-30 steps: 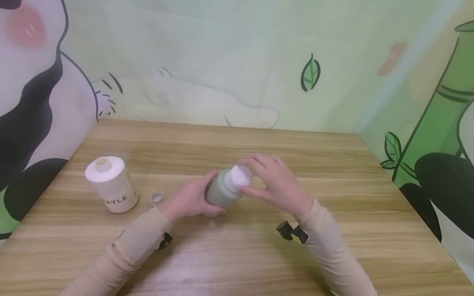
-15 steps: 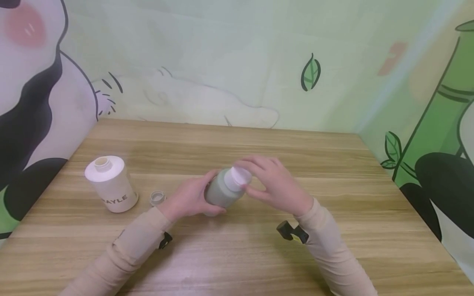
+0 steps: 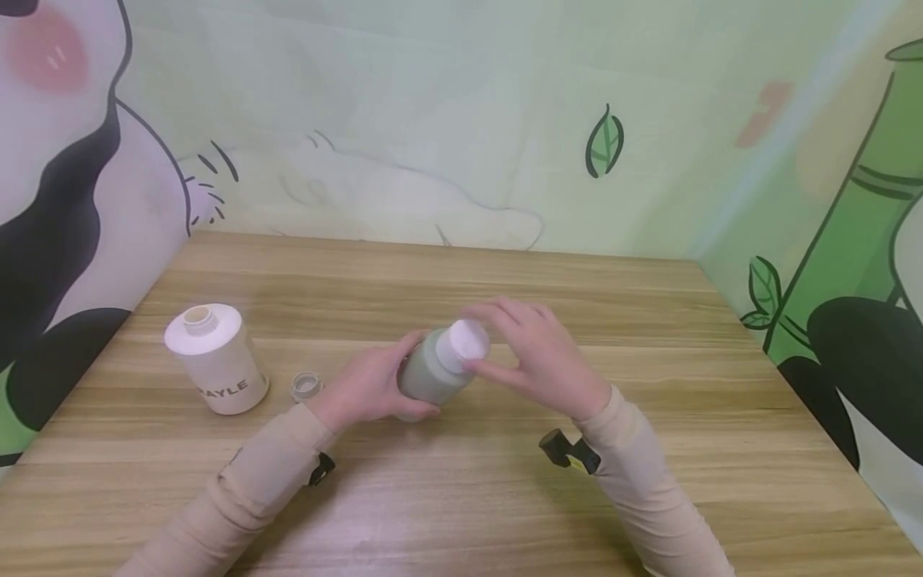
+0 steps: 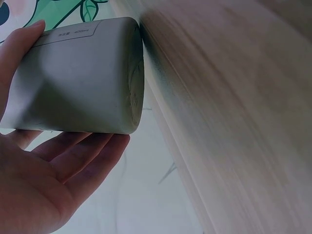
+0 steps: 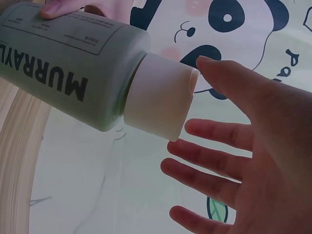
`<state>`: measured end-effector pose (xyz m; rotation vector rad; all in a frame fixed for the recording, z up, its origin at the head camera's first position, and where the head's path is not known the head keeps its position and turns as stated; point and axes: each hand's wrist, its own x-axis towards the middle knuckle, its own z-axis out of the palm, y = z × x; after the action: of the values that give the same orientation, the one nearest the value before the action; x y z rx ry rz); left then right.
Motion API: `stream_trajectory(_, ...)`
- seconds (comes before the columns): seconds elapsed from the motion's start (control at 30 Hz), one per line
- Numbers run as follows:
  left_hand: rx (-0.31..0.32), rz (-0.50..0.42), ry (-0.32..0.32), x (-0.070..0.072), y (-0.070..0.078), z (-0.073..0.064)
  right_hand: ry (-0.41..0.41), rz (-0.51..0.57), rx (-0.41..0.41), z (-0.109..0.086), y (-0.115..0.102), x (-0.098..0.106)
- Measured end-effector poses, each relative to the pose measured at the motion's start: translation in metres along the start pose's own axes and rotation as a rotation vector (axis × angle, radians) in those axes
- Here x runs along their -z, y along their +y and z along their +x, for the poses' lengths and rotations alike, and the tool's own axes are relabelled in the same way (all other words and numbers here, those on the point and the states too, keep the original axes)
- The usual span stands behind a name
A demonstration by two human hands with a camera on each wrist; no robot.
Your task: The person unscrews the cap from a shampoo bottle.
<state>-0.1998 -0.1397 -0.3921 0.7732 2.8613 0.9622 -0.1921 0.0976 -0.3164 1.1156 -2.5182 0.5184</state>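
Observation:
In the head view my left hand [image 3: 371,385] grips a grey-green bottle [image 3: 431,375] by its body, tilted with its white cap [image 3: 469,340] toward the right. The left wrist view shows the thumb on one side of the bottle [image 4: 78,78] and the fingers on the other, near its base. My right hand [image 3: 541,357] is at the cap, thumb and fingers spread around its end. From the right wrist, the fingers look fairly straight, with the thumb tip [image 5: 202,62] right by the rim of the cap [image 5: 158,97]. Dark "MURRAYL" lettering runs along the bottle.
A white uncapped bottle [image 3: 216,361] with lettering stands at the left of the wooden table [image 3: 433,505]. Beside it lies a small ring-shaped cap [image 3: 307,386], close to my left wrist. Behind the table rises a wall with panda and bamboo drawings [image 3: 851,184].
Half a second ago the right fingers lay further over the cap; now they have drawn back and more of its top shows. The left hand and bottle have hardly moved.

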Motion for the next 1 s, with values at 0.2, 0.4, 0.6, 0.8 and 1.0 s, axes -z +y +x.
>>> stream_trajectory(0.2, 0.013, 0.001, -0.004, 0.0000, -0.0005, 0.0006, 0.020, -0.019, 0.003, 0.0010, -0.0011, -0.0013)
stream_trajectory(0.4, 0.017, -0.002, -0.013, 0.0010, 0.0002, 0.0014, 0.043, -0.021, 0.008, 0.0013, -0.0022, -0.0033)
stream_trajectory(0.6, 0.011, -0.006, -0.010, 0.0014, 0.0006, 0.0012, 0.034, 0.006, 0.032, 0.0011, -0.0018, -0.0042)
stream_trajectory(0.8, 0.013, -0.018, -0.010, 0.0012, 0.0003, 0.0006, 0.013, 0.011, 0.054, 0.0012, -0.0013, -0.0044)
stream_trajectory(1.0, 0.003, -0.009, -0.007, 0.0009, 0.0004, -0.0001, 0.001, 0.012, 0.005, 0.0012, -0.0010, -0.0034)
